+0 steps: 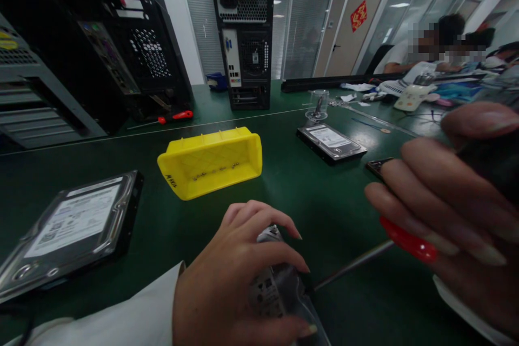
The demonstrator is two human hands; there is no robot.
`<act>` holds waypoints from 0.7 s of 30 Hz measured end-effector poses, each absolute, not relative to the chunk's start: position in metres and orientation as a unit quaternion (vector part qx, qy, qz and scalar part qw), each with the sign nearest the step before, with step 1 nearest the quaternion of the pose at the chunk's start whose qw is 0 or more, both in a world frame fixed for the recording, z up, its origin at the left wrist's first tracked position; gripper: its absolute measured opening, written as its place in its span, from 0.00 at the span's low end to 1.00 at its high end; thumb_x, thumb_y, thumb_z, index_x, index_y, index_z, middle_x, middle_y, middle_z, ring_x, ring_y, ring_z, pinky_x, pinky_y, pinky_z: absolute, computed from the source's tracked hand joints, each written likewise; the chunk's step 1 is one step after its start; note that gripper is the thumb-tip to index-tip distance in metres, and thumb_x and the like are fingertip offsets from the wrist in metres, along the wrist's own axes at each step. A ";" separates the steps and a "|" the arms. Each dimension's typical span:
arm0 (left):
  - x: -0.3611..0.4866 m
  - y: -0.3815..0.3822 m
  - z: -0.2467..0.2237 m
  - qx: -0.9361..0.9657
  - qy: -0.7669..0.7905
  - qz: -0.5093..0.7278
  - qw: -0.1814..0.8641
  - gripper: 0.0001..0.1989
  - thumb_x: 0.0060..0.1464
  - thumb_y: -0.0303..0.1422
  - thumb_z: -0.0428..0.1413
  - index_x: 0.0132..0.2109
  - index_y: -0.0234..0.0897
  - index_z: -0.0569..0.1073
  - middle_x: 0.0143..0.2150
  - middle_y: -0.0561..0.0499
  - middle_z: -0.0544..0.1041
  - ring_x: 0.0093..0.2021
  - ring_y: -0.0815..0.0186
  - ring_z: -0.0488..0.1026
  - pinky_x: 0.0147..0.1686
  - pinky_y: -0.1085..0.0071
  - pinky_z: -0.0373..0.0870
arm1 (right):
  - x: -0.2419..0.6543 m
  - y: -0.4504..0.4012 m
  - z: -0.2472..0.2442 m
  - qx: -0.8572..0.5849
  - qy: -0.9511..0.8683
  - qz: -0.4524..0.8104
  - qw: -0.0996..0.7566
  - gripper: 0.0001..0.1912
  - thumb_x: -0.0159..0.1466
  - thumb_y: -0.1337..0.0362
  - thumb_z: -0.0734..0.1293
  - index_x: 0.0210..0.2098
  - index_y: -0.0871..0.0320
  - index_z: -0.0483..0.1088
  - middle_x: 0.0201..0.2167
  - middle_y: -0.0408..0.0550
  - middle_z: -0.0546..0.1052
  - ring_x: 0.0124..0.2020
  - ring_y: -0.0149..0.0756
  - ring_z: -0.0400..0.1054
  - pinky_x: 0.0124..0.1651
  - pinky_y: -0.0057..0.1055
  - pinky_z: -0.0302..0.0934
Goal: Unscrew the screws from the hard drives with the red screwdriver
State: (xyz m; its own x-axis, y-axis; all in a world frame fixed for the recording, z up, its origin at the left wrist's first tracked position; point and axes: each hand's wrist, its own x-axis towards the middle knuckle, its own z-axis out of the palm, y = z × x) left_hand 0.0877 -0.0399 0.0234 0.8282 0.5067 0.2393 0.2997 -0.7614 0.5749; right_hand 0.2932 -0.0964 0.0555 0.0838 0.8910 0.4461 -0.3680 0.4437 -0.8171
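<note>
My left hand (239, 270) is wrapped over a hard drive (298, 292) at the bottom centre and grips it; most of the drive is hidden under the palm and fingers. My right hand (450, 200) is closed round a screwdriver (357, 265) with a red handle. The metal shaft points left and down, its tip at the right edge of the drive; whether it sits in a screw I cannot tell. Beyond my left hand lies a yellow bin (211, 186), tipped with its opening towards me, with several small screws inside.
Another hard drive (77, 221) lies at left, and one more (332, 143) at right. A red-handled screwdriver (176, 116) lies by the computer cases (247, 54) at the back. Near a clear plastic cup (318, 102) are scattered small items. People sit at the far right.
</note>
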 end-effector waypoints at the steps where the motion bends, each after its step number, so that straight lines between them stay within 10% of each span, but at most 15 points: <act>1: 0.088 -0.040 0.024 0.919 0.216 0.192 0.266 0.18 0.36 0.40 0.67 0.38 0.46 0.75 0.47 0.53 0.69 0.48 0.58 0.61 0.48 0.63 0.58 | 0.293 -0.098 0.054 -0.270 -0.495 0.454 0.690 0.07 0.61 0.56 0.63 0.40 0.42 0.65 0.18 0.41 0.64 0.16 0.32 0.60 0.16 0.33 0.59; 21: 0.088 -0.034 0.022 0.925 0.158 0.174 0.298 0.11 0.42 0.38 0.65 0.37 0.44 0.76 0.41 0.55 0.74 0.42 0.62 0.67 0.44 0.64 0.56 | 0.282 -0.100 0.067 -0.148 -0.500 0.534 0.666 0.15 0.58 0.57 0.66 0.44 0.52 0.64 0.24 0.42 0.68 0.25 0.30 0.63 0.29 0.28 0.64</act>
